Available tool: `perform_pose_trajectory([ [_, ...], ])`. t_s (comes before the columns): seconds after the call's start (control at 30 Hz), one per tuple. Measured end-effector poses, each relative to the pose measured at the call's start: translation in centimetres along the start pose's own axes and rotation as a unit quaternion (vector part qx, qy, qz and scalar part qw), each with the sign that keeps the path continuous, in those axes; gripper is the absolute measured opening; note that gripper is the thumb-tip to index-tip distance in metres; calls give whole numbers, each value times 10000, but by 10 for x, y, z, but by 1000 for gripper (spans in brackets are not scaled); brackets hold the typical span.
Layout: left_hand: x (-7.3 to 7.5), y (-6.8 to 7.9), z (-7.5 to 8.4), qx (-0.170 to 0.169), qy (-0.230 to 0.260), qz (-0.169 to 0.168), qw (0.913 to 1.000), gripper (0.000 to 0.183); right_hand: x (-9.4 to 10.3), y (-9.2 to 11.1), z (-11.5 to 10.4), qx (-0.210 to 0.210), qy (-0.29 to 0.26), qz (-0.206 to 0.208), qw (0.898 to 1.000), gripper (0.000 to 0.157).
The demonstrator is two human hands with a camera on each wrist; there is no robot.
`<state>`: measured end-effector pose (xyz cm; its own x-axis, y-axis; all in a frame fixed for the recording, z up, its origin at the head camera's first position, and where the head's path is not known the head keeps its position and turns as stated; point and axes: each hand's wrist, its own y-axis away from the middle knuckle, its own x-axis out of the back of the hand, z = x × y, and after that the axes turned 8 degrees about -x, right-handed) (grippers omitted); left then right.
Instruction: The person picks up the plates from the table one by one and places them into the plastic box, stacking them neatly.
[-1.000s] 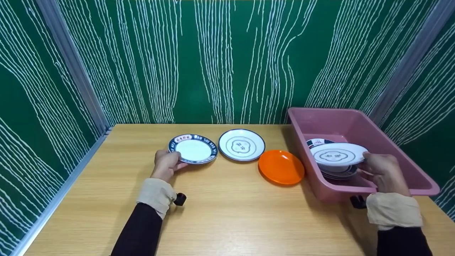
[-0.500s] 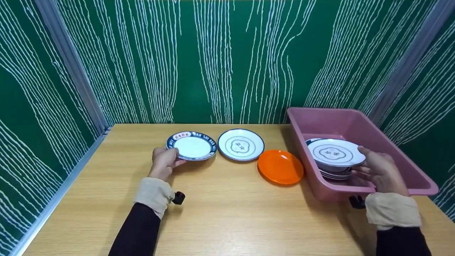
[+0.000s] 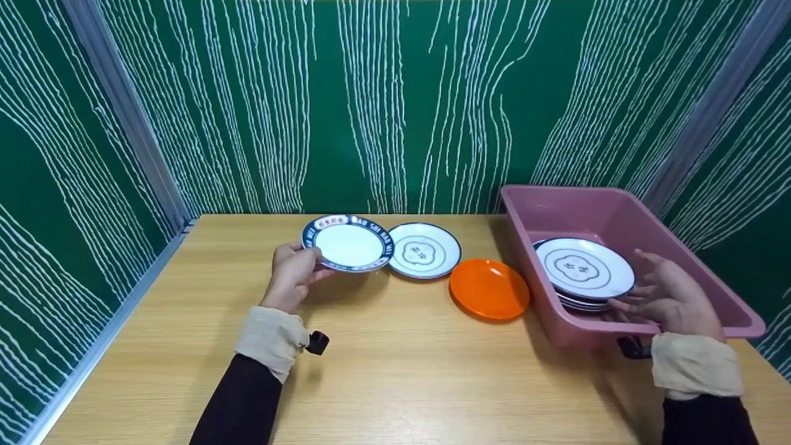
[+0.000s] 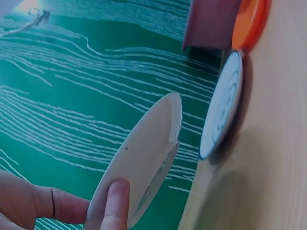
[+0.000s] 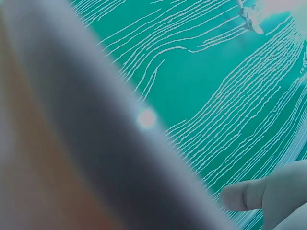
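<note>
Blue-rimmed plate [image 3: 348, 245]: held above desk [image 3: 401, 371], eleven o'clock from desk centre. Left hand [image 3: 291, 276] pinches rim at eight o'clock, thumb uppermost. Presumably light, stiff, slippery, breakable; rim best hold. Right hand [image 3: 676, 300]: thumb and fingers parted, gripping nothing, over pink basin [image 3: 568, 210] at two o'clock; contact with white plate [image 3: 578, 267] unclear. Lower plates [image 3: 582, 303] mostly covered. Right wrist foreground blurred.

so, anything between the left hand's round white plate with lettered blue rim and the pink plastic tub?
Yes: the round white plate with thin dark rim and the round orange plate lie between on the wood-grained table; then the tub's left wall stands, likely the taller obstacle.
</note>
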<state>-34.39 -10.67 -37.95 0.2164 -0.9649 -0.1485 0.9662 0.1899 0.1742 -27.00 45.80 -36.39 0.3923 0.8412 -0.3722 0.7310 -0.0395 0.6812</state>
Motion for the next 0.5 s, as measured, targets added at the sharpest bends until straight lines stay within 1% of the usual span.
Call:
perform_pose_trajectory([
  [0.1,-3,4,3,37,-27,-33,10000,64,1,0,0,-47,-69,38,10000,102],
  [0.33,-12,15,7,-67,29,-189,9998,61,2,1,1,-128,-208,86,9997,104],
  [0.5,-18,21,8,-105,-13,-324,9994,62,3,3,2,-12,-69,-90,9999,77],
])
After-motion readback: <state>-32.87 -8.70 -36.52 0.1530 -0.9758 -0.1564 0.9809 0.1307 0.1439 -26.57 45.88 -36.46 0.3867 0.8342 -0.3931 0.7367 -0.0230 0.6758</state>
